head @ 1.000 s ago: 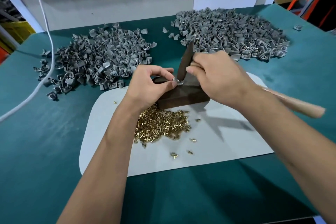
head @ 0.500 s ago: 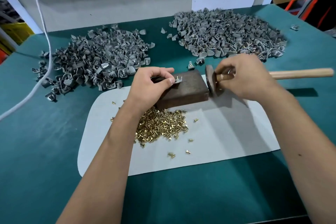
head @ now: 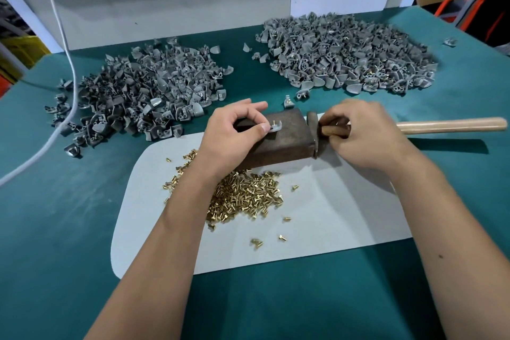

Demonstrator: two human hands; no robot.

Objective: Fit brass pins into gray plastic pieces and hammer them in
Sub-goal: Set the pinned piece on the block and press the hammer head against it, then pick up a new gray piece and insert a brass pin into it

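Note:
My left hand pinches a small gray plastic piece on top of a dark block; a brass pin stands up out of the piece. My right hand grips the hammer close to its dark head, which lies against the block's right end. The wooden handle points right. A heap of brass pins lies on the white mat in front of the block, partly under my left wrist.
Two heaps of gray plastic pieces sit on the teal table: one at back left, one at back right. A white cable runs down the left side. Loose pieces lie behind the block. A white wall stands behind.
The hammer has come down from above the block to lie beside its right end, handle pointing right. My left hand stays on the piece atop the block.

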